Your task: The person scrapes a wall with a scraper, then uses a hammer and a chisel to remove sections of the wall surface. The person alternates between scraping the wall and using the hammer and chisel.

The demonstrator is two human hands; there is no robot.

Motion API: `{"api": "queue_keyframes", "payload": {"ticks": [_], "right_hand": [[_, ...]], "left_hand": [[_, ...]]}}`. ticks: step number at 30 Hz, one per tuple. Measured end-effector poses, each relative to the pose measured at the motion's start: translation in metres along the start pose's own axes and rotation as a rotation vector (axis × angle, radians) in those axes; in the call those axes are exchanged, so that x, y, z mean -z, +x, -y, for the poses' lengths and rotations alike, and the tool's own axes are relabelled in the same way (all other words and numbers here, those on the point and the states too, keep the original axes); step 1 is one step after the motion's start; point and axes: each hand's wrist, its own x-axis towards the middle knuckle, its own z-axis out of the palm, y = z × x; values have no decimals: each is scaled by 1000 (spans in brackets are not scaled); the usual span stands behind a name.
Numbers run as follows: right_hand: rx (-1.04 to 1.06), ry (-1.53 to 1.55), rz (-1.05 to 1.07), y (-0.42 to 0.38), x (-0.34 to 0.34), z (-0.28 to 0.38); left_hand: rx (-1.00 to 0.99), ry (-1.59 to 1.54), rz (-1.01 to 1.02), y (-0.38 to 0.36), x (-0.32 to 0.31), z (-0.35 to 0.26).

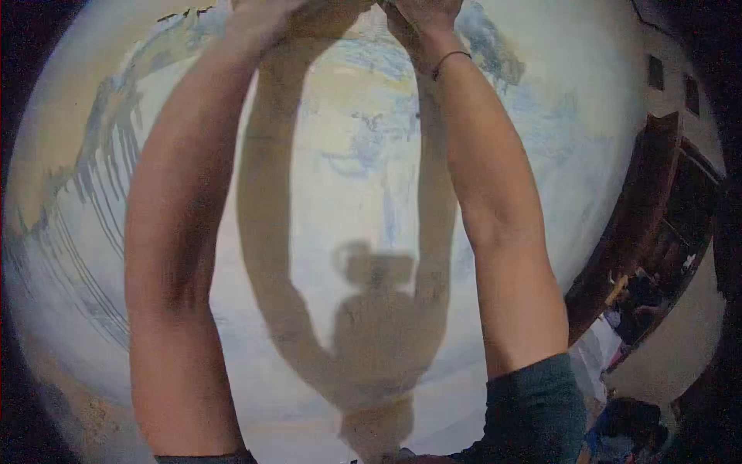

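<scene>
Both my arms are raised in front of a pale wall [355, 178] with blue-grey smears and a yellowish patch. My left hand [267, 15] is at the top edge of the head view, near the wall, and its fingers are cut off by the frame. To the right, my right hand [427, 14] is also up at the top edge, with a thin dark band [450, 59] around the wrist. Its fingers are largely out of view, and I cannot tell what either hand holds. Shadows of my arms and head fall on the wall between them.
Dark drips [100, 201] run down the wall's left side. On the right stands a dark brown wooden frame [630, 232], with jumbled items beside it. A white sheet-like thing [599, 348] and a dark blue heap [634, 425] lie at lower right.
</scene>
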Motion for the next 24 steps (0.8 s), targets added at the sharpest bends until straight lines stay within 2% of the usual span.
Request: {"api": "queue_keyframes", "payload": {"ticks": [1, 3, 4, 5, 6, 7, 8, 9, 10, 11, 12, 13, 14, 16, 17, 19, 24], "right_hand": [[-45, 108, 25, -3, 5, 7], [-446, 128, 224, -33, 36, 28], [-132, 196, -4, -74, 60, 26], [-244, 283, 19, -115, 100, 63], [32, -171, 140, -172, 151, 68], [-53, 20, -138, -249, 182, 101], [-138, -117, 91, -319, 249, 142], [-186, -266, 334, -388, 315, 183], [-596, -213, 423, -462, 377, 230], [-573, -340, 819, -550, 458, 264], [-769, -293, 972, -678, 539, 303], [-1127, -309, 1216, -669, 604, 371], [-1404, -344, 1356, -659, 641, 419], [-1754, -383, 1439, -650, 678, 474], [-1854, -393, 1420, -646, 684, 487], [-2001, -405, 1350, -645, 687, 503], [-2202, -323, 1077, -656, 689, 519]], "left_hand": [[4, -4, 11, -9, 8, -7], [-8, 69, 197, -41, 23, -18], [-15, 43, 225, -72, 27, -23], [-19, 15, 247, -112, 30, -28], [-13, -108, 308, -155, 37, -31], [44, -151, 496, -211, 49, -40], [99, -190, 462, -284, 51, -50], [87, -536, 779, -356, 57, -38], [142, -487, 1094, -416, 78, -51], [265, -1037, 991, -548, 56, -51], [193, -670, 1178, -705, 25, -82], [33, -925, 1315, -845, 22, -93], [23, -1046, 1602, -891, 64, -92], [111, -1185, 1845, -943, 114, -95], [143, -1236, 1907, -957, 131, -94], [189, -1295, 2007, -967, 162, -101], [243, -1446, 2117, -967, 212, -141]]}}
